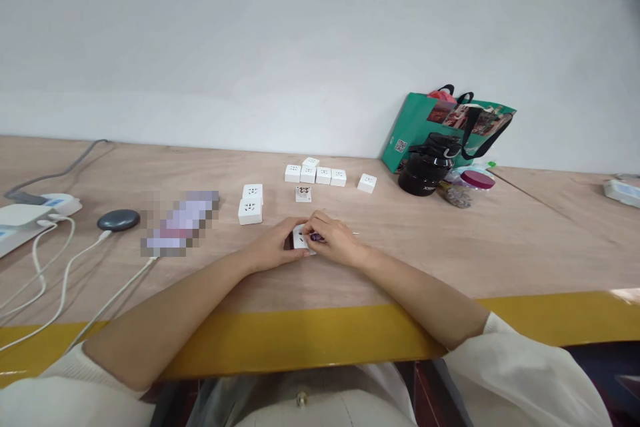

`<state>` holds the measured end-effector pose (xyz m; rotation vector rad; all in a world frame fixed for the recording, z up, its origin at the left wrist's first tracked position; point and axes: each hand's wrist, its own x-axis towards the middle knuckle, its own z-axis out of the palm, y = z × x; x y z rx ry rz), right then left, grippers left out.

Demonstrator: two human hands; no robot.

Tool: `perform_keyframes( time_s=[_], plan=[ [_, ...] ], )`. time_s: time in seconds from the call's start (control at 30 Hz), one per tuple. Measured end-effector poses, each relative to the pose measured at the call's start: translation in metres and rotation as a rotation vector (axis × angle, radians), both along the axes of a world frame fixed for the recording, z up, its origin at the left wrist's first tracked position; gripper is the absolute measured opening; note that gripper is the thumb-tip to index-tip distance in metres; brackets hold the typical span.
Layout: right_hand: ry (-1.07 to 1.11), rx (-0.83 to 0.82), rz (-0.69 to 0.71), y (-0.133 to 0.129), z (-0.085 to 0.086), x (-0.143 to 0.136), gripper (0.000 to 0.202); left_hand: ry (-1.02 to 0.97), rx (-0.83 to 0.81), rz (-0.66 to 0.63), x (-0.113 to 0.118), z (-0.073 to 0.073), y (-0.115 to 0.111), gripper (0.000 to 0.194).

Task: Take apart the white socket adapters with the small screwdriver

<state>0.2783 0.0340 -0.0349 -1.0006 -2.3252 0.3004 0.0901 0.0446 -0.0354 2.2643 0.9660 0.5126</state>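
We see the left hand (278, 245) gripping a white socket (300, 240) down on the table (410, 243), between thumb and fingers, likely so it won't slide. The right hand (336, 239) is closed around a small purple thing (316, 237) right by it (maybe a tool's handle, but we can't be sure). Fingers hide much of both. Four more sockets (323, 175) sit in a row farther back, perhaps to leave room.

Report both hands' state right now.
Left hand: closed, holding a white socket.
Right hand: closed, holding a small purple object, mostly hidden.
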Motion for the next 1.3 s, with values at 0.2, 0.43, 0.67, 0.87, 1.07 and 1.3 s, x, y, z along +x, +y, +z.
perform_keyframes(
  time_s=[0.2, 0.43, 0.67, 0.87, 1.07, 1.3],
  plan=[
    [-0.042, -0.105, 0.016, 0.003, 0.009, 0.002, 0.009, -0.001, -0.005, 0.010, 0.000, 0.000, 0.000, 0.060],
    [0.452, -0.249, -0.039, 0.000, 0.053, 0.017, 0.016, 0.022, -0.007, -0.031, 0.006, -0.001, -0.007, 0.058],
    [0.870, -0.274, -0.172, -0.003, 0.063, 0.015, 0.030, -0.010, 0.135, -0.091, 0.014, -0.007, -0.012, 0.043],
    [0.729, -0.224, -0.059, -0.005, 0.049, 0.007, 0.033, 0.015, 0.100, -0.081, 0.013, -0.002, -0.014, 0.039],
    [0.675, -0.164, 0.001, -0.005, 0.043, 0.007, 0.030, -0.004, 0.117, -0.103, 0.013, -0.004, -0.012, 0.038],
    [0.581, -0.168, 0.000, -0.008, 0.043, 0.008, 0.028, 0.015, 0.148, -0.093, 0.012, -0.009, -0.012, 0.037]
  ],
)
